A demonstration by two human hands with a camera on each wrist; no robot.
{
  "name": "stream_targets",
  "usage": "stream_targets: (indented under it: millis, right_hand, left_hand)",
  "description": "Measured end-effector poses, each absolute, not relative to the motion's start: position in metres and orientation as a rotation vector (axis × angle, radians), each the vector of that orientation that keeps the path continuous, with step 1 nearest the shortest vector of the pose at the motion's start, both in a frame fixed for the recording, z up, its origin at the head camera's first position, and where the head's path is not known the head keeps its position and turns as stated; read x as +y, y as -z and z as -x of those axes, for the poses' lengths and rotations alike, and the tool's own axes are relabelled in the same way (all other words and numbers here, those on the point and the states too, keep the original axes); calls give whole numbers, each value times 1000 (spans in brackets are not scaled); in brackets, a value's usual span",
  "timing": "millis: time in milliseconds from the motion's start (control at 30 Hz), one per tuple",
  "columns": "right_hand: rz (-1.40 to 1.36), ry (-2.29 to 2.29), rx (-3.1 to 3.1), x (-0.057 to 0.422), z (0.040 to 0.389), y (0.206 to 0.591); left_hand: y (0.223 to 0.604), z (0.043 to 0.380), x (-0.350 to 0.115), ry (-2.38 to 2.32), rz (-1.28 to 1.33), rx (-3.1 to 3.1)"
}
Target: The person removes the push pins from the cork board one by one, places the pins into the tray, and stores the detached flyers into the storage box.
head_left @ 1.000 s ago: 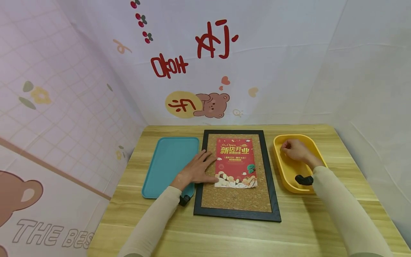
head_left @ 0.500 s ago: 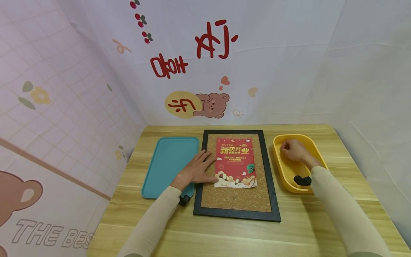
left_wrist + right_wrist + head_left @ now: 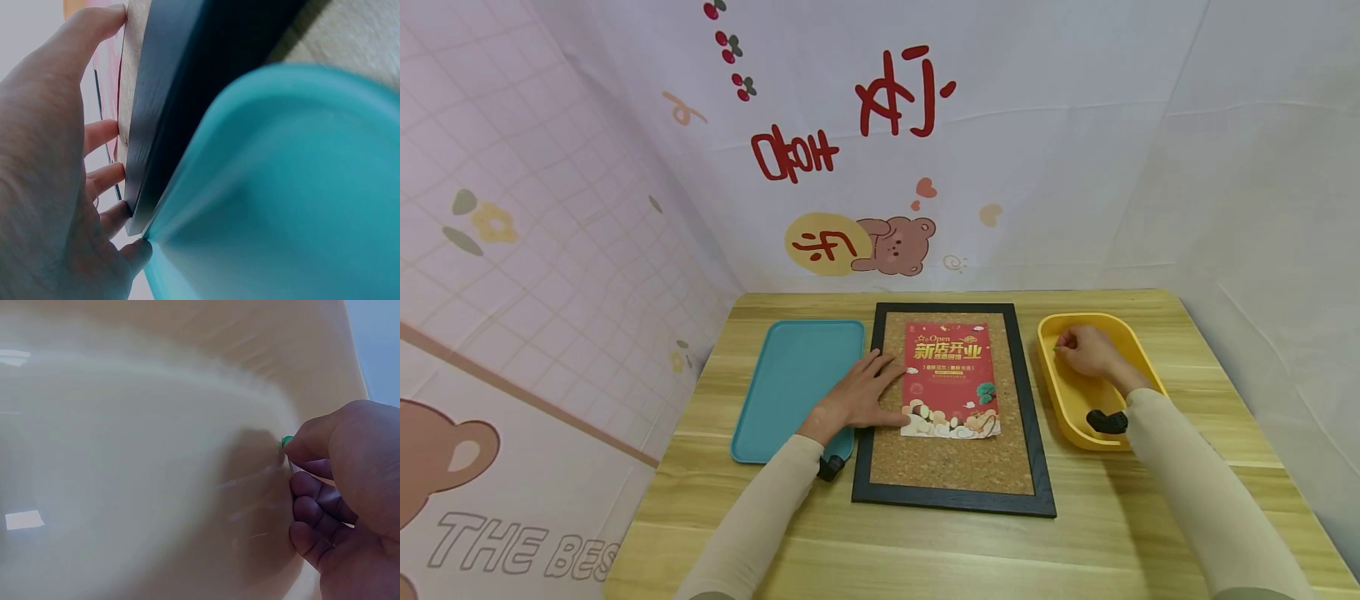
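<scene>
1. I am watching the right hand (image 3: 1092,352) hanging inside the yellow bin (image 3: 1101,319), its thumb and a finger pinching a small green piece (image 3: 287,441). The other fingers are curling in toward the palm.
2. The green piece is sitting at those fingertips, near the bin's left wall. Only one bright end is showing; the thumb is hiding the rest, and in the head view it is shrinking to a speck. I am not managing to tell whether it is touching the bin.
3. The left hand (image 3: 856,400) is resting loose and spread, grasping nothing, its thumb reaching onto the poster (image 3: 951,379) near the lower left corner. The palm is covering part of the board's (image 3: 951,467) left frame.
4. The poster is lying on the cork, its smallest print blurring beyond my reading.
5. The blue tray (image 3: 801,383) is sitting left of the board, partly disappearing under the left hand and wrist. The left wrist view is cutting most of it off.
6. A black clip (image 3: 1107,421) at the right wrist is masking some of the bin's floor; both sleeves are running out of frame at the bottom.
</scene>
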State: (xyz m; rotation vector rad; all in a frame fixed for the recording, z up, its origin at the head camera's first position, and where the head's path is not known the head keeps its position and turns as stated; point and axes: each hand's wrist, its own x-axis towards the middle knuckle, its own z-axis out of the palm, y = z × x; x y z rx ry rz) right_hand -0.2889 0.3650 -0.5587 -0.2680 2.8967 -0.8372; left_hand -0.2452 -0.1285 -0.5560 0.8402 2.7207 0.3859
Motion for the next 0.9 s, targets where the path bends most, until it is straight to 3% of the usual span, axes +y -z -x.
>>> stream_targets:
  millis: [900]
  right_hand:
    - [313, 803, 2869, 370, 274, 547]
  left_hand:
    - [553, 244, -128, -369, -825, 2713]
